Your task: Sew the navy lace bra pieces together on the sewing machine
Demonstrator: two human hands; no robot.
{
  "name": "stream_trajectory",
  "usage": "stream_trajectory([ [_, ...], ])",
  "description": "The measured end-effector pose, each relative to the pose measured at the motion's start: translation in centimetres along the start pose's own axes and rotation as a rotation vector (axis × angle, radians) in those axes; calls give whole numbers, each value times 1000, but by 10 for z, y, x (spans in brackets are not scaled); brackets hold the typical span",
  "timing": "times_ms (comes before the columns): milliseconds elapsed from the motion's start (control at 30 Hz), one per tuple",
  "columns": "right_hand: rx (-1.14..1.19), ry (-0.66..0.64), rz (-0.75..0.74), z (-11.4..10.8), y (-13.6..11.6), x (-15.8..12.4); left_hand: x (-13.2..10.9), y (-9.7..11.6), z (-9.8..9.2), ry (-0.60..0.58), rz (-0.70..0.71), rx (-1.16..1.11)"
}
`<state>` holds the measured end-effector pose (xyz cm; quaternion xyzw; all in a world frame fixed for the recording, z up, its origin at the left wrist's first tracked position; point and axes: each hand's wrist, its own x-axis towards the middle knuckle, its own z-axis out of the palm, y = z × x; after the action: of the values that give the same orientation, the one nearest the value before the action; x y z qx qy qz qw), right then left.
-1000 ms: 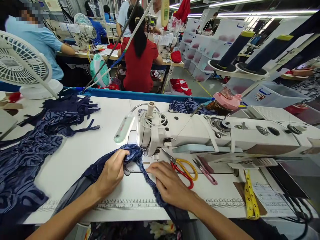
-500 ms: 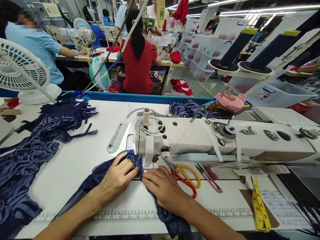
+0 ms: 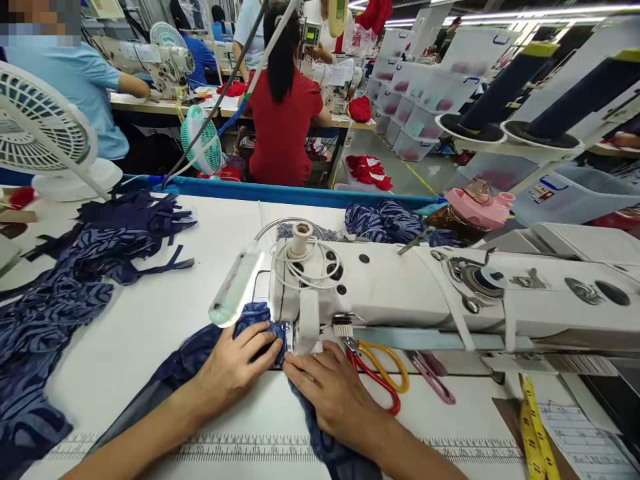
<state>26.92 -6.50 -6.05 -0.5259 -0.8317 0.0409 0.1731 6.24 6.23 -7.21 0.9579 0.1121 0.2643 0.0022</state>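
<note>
Dark blue patterned fabric [image 3: 190,353] runs under the needle area of a white sewing machine [image 3: 400,283]. My left hand [image 3: 237,363] lies on it just left of the presser foot, fingers bent and pressing it down. My right hand [image 3: 325,380] is right beside the foot, with its fingertips on the fabric edge and its fingers together. The strip of fabric continues below my right hand toward the table's front edge. The fabric beneath both palms is hidden.
Red and yellow scissors [image 3: 380,373] and pink snips [image 3: 433,377] lie right of my right hand. A fabric pile [image 3: 75,280] covers the left side. A yellow tape measure [image 3: 537,427] hangs at right. A white fan [image 3: 45,127] stands back left; people sit beyond.
The view has shifted slightly, so the machine appears lower and farther right. Both hands keep nearly the same place at the foot, and the fabric under my left hand has shifted a little.
</note>
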Motion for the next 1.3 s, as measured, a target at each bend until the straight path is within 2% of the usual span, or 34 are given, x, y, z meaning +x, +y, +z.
stream_trajectory([
  [167, -48, -49, 43, -5, 1, 2, 4, -27, 8, -100, 28, -25],
  [267, -96, -48, 69, -18, 9, -13, 9, -37, 4, -108, 67, -8],
  [333, -169, -35, 107, -27, 19, -30, 13, -32, -2, -90, 89, 9],
  [433, -320, -7, 204, -32, 36, -48, 15, -9, -7, -89, 55, 71],
  [533, -454, 45, 252, -26, 38, -42, 9, 10, -4, -74, -23, 111],
  [600, -379, 7, 147, -21, 29, -27, 3, 7, -2, -50, -58, 30],
  [700, -151, -106, -33, -14, 12, -4, 0, -18, -7, -102, -39, -196],
  [800, -66, -140, -48, -11, 3, 6, 6, -31, -17, -145, -44, -243],
  [933, -40, -135, -33, -10, 2, 4, 11, -13, -18, -62, -27, -66],
  [1033, -36, -144, -18, -10, 2, 3, 11, 1, -15, -52, -60, -62],
  [1100, -36, -152, -12, -10, 1, 4, 11, 3, -14, -54, -87, -78],
  [1300, -1, -174, -14, -10, 2, 2, 8, 3, -13, -22, -34, -37],
])
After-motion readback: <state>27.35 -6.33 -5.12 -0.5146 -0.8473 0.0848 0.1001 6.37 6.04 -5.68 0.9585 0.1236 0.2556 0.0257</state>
